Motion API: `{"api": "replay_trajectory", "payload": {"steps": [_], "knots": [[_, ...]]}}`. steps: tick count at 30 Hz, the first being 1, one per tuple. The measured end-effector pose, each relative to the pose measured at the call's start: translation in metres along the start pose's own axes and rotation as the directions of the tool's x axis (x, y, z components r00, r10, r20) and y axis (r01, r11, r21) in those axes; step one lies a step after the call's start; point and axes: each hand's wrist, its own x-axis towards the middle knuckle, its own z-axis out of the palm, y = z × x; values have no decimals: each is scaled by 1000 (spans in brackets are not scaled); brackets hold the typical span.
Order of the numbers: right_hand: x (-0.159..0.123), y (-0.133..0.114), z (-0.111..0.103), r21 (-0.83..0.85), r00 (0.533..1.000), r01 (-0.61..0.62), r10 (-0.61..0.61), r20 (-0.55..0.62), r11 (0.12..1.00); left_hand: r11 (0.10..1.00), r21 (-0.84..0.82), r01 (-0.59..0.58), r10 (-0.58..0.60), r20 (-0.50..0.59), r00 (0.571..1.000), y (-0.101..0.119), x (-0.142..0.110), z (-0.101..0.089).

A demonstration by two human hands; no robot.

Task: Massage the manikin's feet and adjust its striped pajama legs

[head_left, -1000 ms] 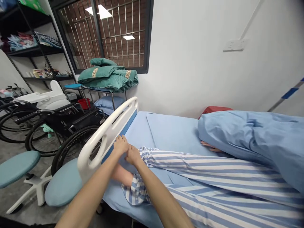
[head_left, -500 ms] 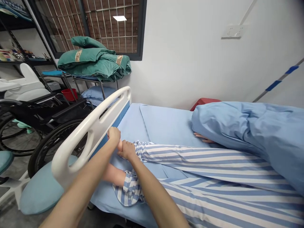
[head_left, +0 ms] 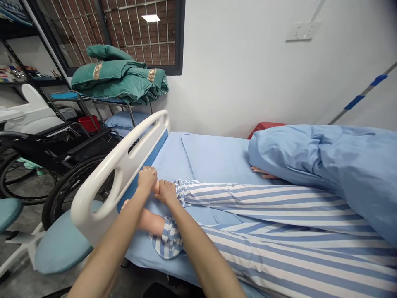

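My left hand (head_left: 147,178) is closed around the far foot of a figure lying on the bed, near the footboard. Just to its right, my right hand (head_left: 166,192) grips the ankle of the same leg, by the gathered trouser cuff. Between the two hands a bit of the foot (head_left: 156,187) shows; the rest is hidden under my fingers. The near lower leg (head_left: 151,222) lies on the sheet, partly behind my left forearm, with its toes showing beyond. Both legs wear blue-and-white striped trousers (head_left: 248,203).
The white footboard (head_left: 102,171) rises close to my left hand. A blue quilt (head_left: 341,165) covers the figure's upper part, with fingertips showing below it. A wheelchair (head_left: 68,165), a teal stool seat (head_left: 62,240) and folded green bedding (head_left: 120,78) are on the left.
My left hand has turned a little on the foot, and its back shows more. The near foot's toes have come into sight. My right hand keeps its place at the ankle.
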Motion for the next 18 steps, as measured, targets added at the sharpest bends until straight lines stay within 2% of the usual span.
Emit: {"api": "replay_trajectory", "payload": {"steps": [5,7,12,18], "knots": [[-2,-2,-5,15,1000,-11,10,27,1000,998,60,29,-25,-65,998,1,-17,-6],[-3,-2,-7,25,999,-7,6,32,1000,994,90,56,-51,-54,997,4,-21,-9],[-8,-2,-10,35,1000,1,-1,-1,999,988,114,101,-108,55,993,6,-18,-19],[-6,-1,-5,43,1000,-1,1,-5,999,983,160,92,-125,209,970,11,8,-21]]}}
